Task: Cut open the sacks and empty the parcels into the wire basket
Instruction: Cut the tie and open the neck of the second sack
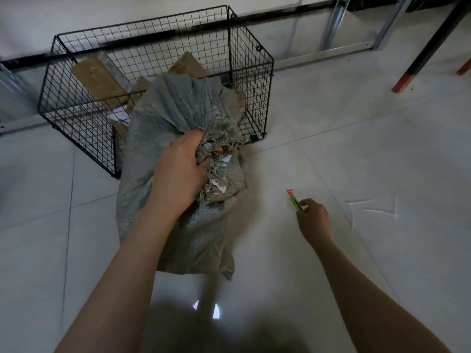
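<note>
**Sack held by its frayed neck, cutter ready**

The sack (155, 118) stands on the floor (369, 149), its upper part leaning against the front of the basket (254, 72), where brown parcels (96, 77) already lie. The left hand (182, 169) is clamped round the bunched, frayed neck. The right hand (313, 220), well apart to the side, pinches a small green cutter (295, 200) with a red tip.

The woven cloth looks soft and limp, and it bulges as though loosely filled, so it will likely sag and shift when lifted. The gathered neck is the firm hold for cutting. For tipping, the bottom corners probably serve better. The loose threads may snag on the wire.
</note>
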